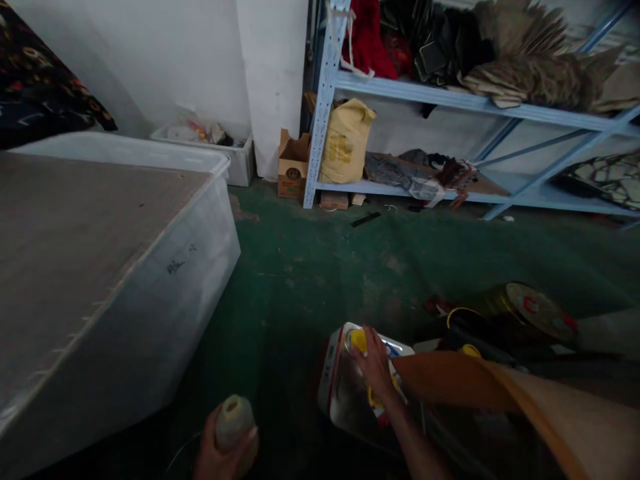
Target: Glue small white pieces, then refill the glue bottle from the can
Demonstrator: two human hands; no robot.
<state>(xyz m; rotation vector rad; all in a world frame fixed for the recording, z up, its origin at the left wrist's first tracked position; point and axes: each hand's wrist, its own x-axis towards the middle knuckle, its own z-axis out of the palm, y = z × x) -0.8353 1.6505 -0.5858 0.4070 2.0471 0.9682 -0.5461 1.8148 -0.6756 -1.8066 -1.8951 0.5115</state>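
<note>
My left hand at the bottom edge grips a pale cone of thread, held upright. My right hand rests on top of a square metal oil tin with red edges that stands on the green floor; its fingers lie by the tin's yellow cap and yellow handle. A brown sheet of material lies over my right forearm side, covering things behind the tin.
A large translucent plastic bin with a brown board on top fills the left. A round tin lies to the right. Blue metal shelving with fabrics, a yellow sack and a cardboard box lines the back wall.
</note>
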